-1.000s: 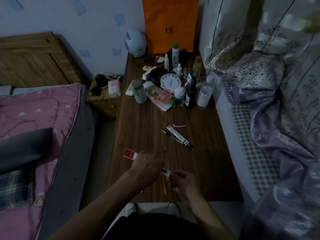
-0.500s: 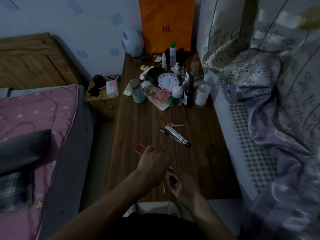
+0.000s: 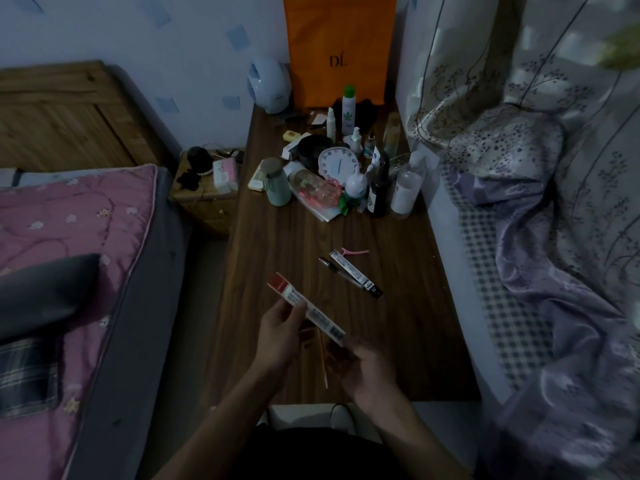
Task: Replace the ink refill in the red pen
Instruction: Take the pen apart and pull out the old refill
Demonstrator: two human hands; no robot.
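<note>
A long refill box [image 3: 304, 308], red at its far end and white with print along its length, is held above the near part of the wooden table [image 3: 277, 244]. My left hand [image 3: 280, 336] grips its middle from the left. My right hand [image 3: 363, 368] is at its near end, fingers curled by the box. Under the hands a thin reddish stick [image 3: 322, 362], a pen part or refill, lies on the table. Farther out lie a second refill box [image 3: 356, 274] and a dark pen [image 3: 334, 267] side by side.
A pink hair clip [image 3: 355, 252] lies beyond the second box. Bottles, a white clock [image 3: 336, 166] and jars crowd the table's far half, with an orange bag [image 3: 339, 50] at the back. A pink bed is at left, purple bedding at right.
The refill box has turned and risen into full view between both hands; before, my left hand covered most of it. My right hand has shifted to its near end.
</note>
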